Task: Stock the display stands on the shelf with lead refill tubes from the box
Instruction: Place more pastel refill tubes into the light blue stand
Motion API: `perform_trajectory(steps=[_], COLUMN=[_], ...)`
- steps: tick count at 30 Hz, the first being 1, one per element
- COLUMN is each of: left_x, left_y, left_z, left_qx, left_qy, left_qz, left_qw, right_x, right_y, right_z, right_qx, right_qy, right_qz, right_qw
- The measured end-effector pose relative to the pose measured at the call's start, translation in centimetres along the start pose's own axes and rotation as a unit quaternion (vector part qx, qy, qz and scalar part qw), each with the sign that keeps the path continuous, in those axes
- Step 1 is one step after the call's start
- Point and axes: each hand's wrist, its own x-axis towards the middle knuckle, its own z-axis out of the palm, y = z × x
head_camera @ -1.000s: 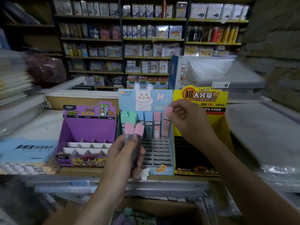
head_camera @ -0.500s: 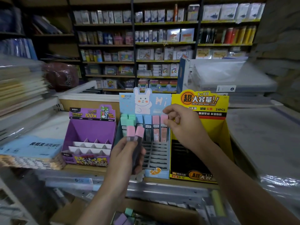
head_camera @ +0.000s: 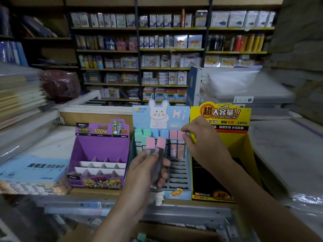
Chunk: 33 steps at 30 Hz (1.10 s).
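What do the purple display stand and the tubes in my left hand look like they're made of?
Purple display stand: looks like printed cardboard, matte, with folded flat panels and white card dividers. Tubes in the left hand: probably plastic, with see-through smoky bodies and opaque, smooth pink caps. The blur leaves finer detail open.

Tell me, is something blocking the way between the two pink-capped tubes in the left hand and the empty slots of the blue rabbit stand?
Nothing visible blocks it. The left hand holds two pink-capped tubes directly before the blue rabbit stand, whose lower slots lie open. The right hand is at the top row's right end, off that path.
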Motion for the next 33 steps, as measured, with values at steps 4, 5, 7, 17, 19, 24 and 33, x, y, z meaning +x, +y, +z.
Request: perform_trajectory(steps=[4, 5, 7, 17, 19, 24, 33], left_x=[0.0, 0.0, -0.1, -0.7, -0.9, -1.2, -0.4], left_y=[0.2, 0.3, 0.3, -0.2, -0.2, -0.1, 0.5], left_z=[-0.2, -0.2, -0.2, 0.2, 0.2, 0.0, -1.5], left_qx=[-0.057, -0.062, -0.057, 0.035, 0.056, 0.092, 0.081], left_qy=[-0.022, -0.027, -0.036, -0.057, -0.059, -0.060, 0.023], left_qz=[-0.029, -0.032, -0.028, 0.054, 0.070, 0.101, 0.085], left_qw=[0.998, 0.997, 0.997, 0.996, 0.994, 0.989, 0.993], right_x=[-0.4, -0.6, -0.9, -1.6, -1.6, -1.4, -0.2], right_y=[-0.6, -0.9, -1.5, -3.7, -3.6, -3.4, -1.3], right_z=[-0.3, -0.5, -0.9, -2.2, -2.2, -2.2, -3.3], right_qx=[-0.011, 0.013, 0.092, 0.352, 0.362, 0.437, 0.372], right_qy=[0.021, 0.037, 0.049, -0.113, -0.114, -0.104, 0.019], right_qz=[0.018, 0.030, 0.072, 0.183, 0.192, 0.243, 0.152], right_qw=[1.000, 0.999, 0.992, 0.911, 0.905, 0.859, 0.916])
